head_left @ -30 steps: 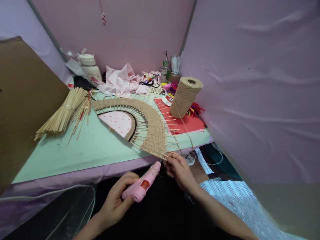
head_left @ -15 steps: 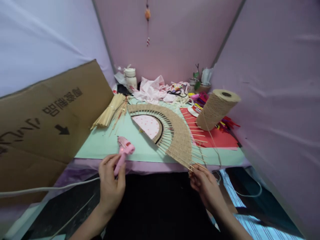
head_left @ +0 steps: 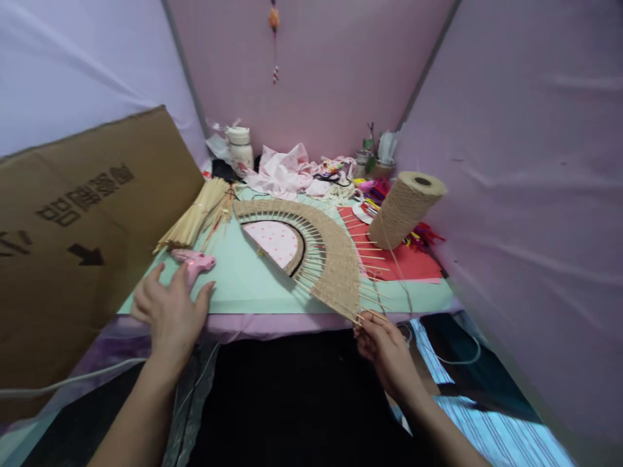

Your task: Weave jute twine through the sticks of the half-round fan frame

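A pink glue gun (head_left: 195, 262) lies on the light green tabletop at the left. Just in front of it is my left hand (head_left: 171, 310), fingers spread and nothing gripped, its fingertips near the gun's handle. My right hand (head_left: 384, 344) pinches the near right corner of a half-round woven fan (head_left: 341, 259), where thin sticks poke out past the twine band. Pink dotted fabric (head_left: 275, 241) with a dark edge fills the fan's inner half circle.
A large twine spool (head_left: 403, 211) stands on red sheets (head_left: 413, 264) at the right. Behind the glue gun lies a bundle of thin sticks (head_left: 195, 214). Cardboard (head_left: 97, 214) leans at the left. A white bottle (head_left: 240, 152) and crumpled pink cloth (head_left: 285, 170) sit at the back.
My left hand has moved left with the glue gun, set it down near the stick bundle and opened. My right hand keeps hold of the fan's corner. The whole view has shifted slightly.
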Available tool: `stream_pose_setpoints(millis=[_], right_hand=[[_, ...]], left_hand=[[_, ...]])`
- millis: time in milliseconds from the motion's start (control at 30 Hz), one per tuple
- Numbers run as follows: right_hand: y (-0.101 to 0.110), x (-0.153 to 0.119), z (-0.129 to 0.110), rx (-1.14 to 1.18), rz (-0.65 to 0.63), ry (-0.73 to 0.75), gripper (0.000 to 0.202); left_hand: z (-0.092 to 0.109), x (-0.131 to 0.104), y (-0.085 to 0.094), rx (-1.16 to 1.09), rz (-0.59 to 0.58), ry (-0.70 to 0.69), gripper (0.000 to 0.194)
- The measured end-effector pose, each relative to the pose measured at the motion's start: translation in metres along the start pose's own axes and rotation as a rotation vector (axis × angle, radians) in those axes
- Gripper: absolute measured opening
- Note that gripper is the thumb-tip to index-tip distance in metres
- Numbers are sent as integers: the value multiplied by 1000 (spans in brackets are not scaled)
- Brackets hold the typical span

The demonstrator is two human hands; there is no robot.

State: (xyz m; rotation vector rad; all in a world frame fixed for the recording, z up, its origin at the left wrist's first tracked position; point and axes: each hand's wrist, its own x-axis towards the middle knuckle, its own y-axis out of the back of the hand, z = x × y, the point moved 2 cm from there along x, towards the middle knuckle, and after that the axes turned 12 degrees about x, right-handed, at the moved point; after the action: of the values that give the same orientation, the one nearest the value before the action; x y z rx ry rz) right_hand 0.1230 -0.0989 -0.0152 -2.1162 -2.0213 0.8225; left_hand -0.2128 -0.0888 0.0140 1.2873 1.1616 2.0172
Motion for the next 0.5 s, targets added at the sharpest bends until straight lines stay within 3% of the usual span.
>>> stream_pose_setpoints(millis=[33, 67, 100, 133, 200, 233, 267, 367, 500], right_hand=[[0, 1, 0, 0, -6, 3, 28], [0, 1, 0, 1, -13, 7, 27], [0, 2, 1, 2, -21, 11, 26], [0, 2, 1, 5, -28, 14, 25], [0, 2, 1, 11, -32, 16, 24], [0, 2, 1, 11, -32, 15, 23], [0, 2, 0, 10, -33, 12, 23], [4, 1, -5, 1, -67, 33, 24], [13, -1, -16, -137, -242, 90, 26]], left_hand=[[12, -7, 5, -112, 21, -4, 46], [27, -17, 8, -290, -49, -39, 46], [45, -27, 6, -504, -230, -80, 43], [65, -39, 2, -711, -489, -84, 40], [108, -61, -9, -1037, -1114, -15, 42], [126, -68, -15, -1155, -1306, 90, 43], [143, -71, -19, -1242, -1416, 206, 45], [176, -63, -26, -1448, -1453, 299, 38], [185, -48, -20, -1509, -1393, 289, 32]])
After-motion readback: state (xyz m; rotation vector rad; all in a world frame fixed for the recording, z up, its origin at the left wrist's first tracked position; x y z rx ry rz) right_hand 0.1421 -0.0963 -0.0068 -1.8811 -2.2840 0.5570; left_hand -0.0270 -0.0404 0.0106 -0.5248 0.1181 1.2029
